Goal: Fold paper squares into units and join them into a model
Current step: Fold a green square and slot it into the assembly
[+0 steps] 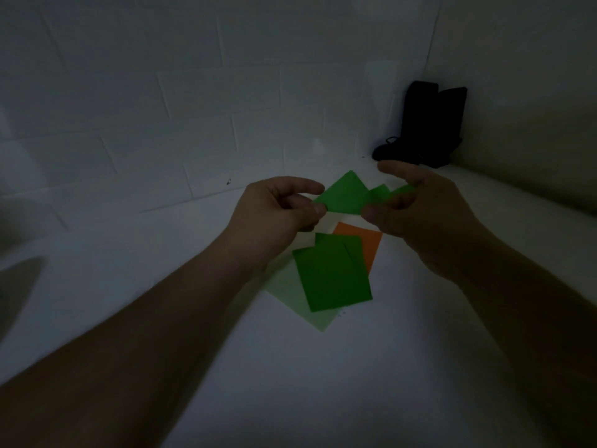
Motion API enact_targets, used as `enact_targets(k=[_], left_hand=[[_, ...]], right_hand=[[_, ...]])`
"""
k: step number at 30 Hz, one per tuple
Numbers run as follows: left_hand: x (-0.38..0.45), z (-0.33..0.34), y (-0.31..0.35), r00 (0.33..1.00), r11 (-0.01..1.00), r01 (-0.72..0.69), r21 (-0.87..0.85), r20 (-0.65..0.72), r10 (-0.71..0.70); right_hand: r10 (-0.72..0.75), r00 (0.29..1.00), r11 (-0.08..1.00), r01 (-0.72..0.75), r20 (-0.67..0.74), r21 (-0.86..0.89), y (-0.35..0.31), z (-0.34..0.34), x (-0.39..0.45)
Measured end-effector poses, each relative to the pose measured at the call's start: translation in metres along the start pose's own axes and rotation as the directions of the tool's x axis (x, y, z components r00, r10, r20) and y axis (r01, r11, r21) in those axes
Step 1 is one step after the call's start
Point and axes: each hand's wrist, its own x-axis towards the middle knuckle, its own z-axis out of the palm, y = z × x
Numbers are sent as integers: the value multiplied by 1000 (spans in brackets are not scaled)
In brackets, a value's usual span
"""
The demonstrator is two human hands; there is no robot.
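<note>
A white tabletop [371,367] is seen in dim light, bounded by a wall at the far side and at the right. A stack of paper squares is laid on it: a dark green sheet [334,276] on top, a pale green sheet [290,295] and an orange sheet [366,245] partly covered beneath. A black object [426,124] is stood in the far right corner.

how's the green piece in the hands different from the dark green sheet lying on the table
The folded green piece is held up off the table, pinched between the left hand and the right hand; the dark green sheet lies untouched on the pile. The held piece is creased into pointed flaps, while the sheet on the pile lies flat with straight edges. The held piece looks brighter, the sheet darker. Both are green paper.
</note>
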Motion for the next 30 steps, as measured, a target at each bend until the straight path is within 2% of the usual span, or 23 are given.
enact_targets(k=[12, 18, 30], left_hand=[[1, 0, 1, 998, 998, 47, -45, -28, -49], [2, -1, -2, 997, 997, 63, -52, -41, -65], [4, -4, -2, 989, 985, 146, -96, 20, -145]], right_hand=[[-17, 999, 1000, 18, -42, 24, 7, -5, 6], [49, 997, 993, -55, 59, 101, 6, -7, 7], [130, 991, 987, -131, 17, 95, 2, -13, 12]])
